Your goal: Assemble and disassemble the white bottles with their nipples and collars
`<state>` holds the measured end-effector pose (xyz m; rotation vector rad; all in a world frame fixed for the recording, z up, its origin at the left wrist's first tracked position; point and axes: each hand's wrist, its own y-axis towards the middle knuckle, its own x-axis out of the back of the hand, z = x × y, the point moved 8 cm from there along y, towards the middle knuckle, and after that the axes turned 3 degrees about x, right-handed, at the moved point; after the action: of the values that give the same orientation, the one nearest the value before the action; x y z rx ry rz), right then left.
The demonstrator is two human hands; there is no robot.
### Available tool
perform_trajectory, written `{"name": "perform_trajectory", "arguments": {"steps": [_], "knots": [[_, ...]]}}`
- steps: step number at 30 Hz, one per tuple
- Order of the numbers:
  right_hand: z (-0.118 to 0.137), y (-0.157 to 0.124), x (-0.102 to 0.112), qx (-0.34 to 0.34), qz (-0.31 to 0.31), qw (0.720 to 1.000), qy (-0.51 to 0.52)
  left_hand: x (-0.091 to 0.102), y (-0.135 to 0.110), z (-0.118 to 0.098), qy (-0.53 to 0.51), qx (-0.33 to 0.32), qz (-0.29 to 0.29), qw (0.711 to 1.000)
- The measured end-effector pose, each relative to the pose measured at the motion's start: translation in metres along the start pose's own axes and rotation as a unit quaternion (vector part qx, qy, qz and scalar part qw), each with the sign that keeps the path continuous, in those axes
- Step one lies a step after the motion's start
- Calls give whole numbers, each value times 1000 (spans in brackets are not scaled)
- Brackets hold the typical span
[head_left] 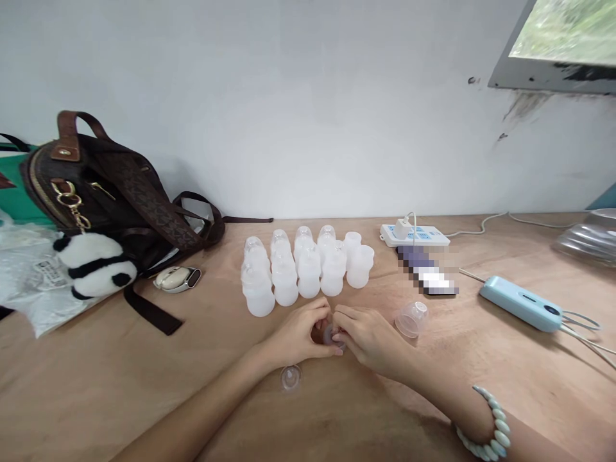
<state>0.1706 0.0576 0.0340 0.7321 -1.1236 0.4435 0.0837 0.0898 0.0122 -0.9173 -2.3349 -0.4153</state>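
We hold small translucent part [328, 336] between both hands, on or just above table [231, 417]; cannot tell which. Our left hand [299, 330] curls narrowly around it, thumb below, fingers above. Our right hand [366, 335] pinches at it, fingertips bunched, partly hiding it. Clear round piece [290, 378] lies just beside left wrist; clear cap [410, 321] lies near right hand. Beyond hands we see white bottles [309, 277] in two rows, rightmost pair open-topped, clear caps on several others.
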Motion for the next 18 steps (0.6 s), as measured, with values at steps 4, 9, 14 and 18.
{"name": "perform_trajectory", "arguments": {"steps": [4,9,14,18], "knots": [[1,0,6,18,-37,999,-16,0,0,-1,13,3,1,1000],[4,-4,17,36,-94,995,-26,0,0,-1,20,6,-6,1000],[5,-7,25,36,-139,989,-17,0,0,2,25,9,-14,1000],[-1,-3,17,-5,-82,996,38,0,0,2,43,5,-10,999]]}}
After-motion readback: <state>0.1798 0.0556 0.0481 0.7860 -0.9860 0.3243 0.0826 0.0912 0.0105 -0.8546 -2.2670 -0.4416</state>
